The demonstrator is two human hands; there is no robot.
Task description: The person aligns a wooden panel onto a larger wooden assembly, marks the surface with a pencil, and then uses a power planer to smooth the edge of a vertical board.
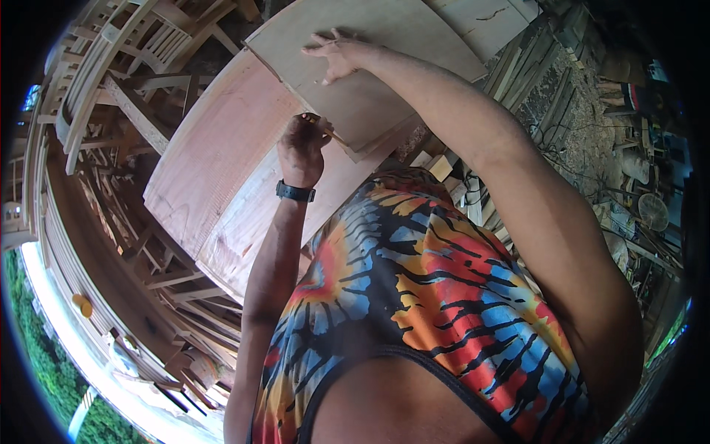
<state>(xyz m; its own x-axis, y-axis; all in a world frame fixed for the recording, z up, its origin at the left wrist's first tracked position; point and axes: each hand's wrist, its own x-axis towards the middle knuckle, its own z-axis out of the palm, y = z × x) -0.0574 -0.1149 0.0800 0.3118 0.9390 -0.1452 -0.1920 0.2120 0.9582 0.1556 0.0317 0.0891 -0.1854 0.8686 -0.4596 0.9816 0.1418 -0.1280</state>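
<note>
My left hand (pixel 301 148), with a dark watch on its wrist, is closed round a thin pencil-like stick (pixel 336 137). The stick's tip points at the near edge of a thin plywood sheet (pixel 384 81). My right hand (pixel 339 56) rests on that sheet farther off, fingers spread and palm down, holding nothing. Under the sheet lies a wide reddish-brown wooden board (pixel 222 140), with a paler strip (pixel 255 196) along its near side. Part of the board is hidden by the plywood.
Slatted wooden furniture frames (pixel 140 81) crowd the left, with stacked timber below. Another pale sheet (pixel 484 22) lies beyond the plywood. Wood strips (pixel 518 70) and shavings (pixel 584 111) cover the floor at right. A round fan-like object (pixel 653 212) stands at far right.
</note>
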